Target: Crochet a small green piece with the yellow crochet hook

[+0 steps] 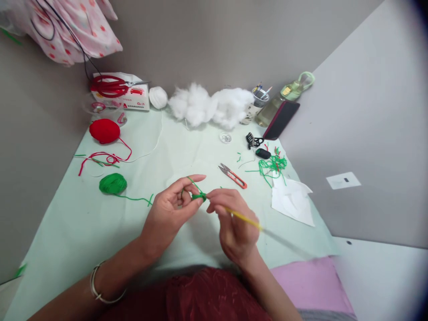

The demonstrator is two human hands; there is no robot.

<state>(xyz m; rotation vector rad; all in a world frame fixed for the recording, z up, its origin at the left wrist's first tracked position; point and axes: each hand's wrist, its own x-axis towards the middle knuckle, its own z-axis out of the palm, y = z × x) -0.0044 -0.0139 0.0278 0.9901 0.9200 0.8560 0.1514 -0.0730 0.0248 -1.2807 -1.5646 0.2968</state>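
2 hands meet over a pale green cloth-covered table (197, 149), busy with a small green yarn piece (199, 196).
The piece is up off the cloth, nearer the table's front edge than its back edge, pinched between thumb and fingers of the left hand (169, 205), a thin green strand (194, 183) rising to the index finger; the right hand (237, 225) grasps a slim yellow-handled tool (244, 218), whose tip I can't make out; I'd pinch close to the working spot, tension the strand evenly, turn the tool lightly and leave slack from the round green yarn ball (113, 183) toward the left edge.
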